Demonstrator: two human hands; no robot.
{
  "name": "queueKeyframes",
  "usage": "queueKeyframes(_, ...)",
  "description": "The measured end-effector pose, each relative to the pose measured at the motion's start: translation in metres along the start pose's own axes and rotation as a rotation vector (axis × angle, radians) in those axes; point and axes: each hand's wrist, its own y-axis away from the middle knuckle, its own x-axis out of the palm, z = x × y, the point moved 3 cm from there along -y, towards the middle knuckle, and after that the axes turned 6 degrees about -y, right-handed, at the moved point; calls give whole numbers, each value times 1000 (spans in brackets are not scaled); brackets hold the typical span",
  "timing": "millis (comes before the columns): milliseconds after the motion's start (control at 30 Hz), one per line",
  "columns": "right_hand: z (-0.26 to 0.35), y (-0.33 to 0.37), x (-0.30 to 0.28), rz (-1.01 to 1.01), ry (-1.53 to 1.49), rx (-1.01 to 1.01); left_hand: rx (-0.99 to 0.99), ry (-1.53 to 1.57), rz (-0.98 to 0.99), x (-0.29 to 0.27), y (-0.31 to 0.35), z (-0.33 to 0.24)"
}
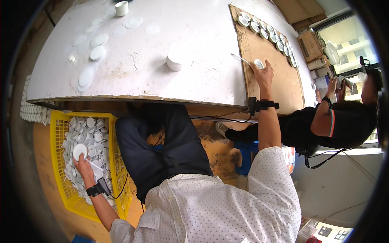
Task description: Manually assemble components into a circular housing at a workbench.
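Observation:
Over the yellow crate at my left, my left hand (83, 167) grips a white round disc-shaped piece (80, 152); a thin white stem or lead shows beside the hand. The crate (58, 162) is heaped with similar white round pieces (91, 133) with thin stems. My right hand (264, 75) is above the brown cardboard sheet (279, 87) on the table, its fingers closed on a white cup-like round piece (258, 63). A thin white stem (240, 58) points from it to the left. Two rows of similar round pieces (271, 38) lie along the sheet's far part.
On the white table (142, 77) stand a stack of white discs (174, 60) and a farther stack (121, 9). Flat white discs (97, 53) lie scattered at the left. At the right, another person (344, 121) holds something grey. A blue stool (244, 158) is under the table edge.

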Motion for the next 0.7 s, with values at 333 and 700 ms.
queueKeyframes(333, -13, 15, -5, 177, -203, 93, -81, -215, 159, -6, 42, 20)
queueKeyframes(700, 185, 173, -65, 976, -787, -548, 336, -204, 1206, 253, 198, -102)
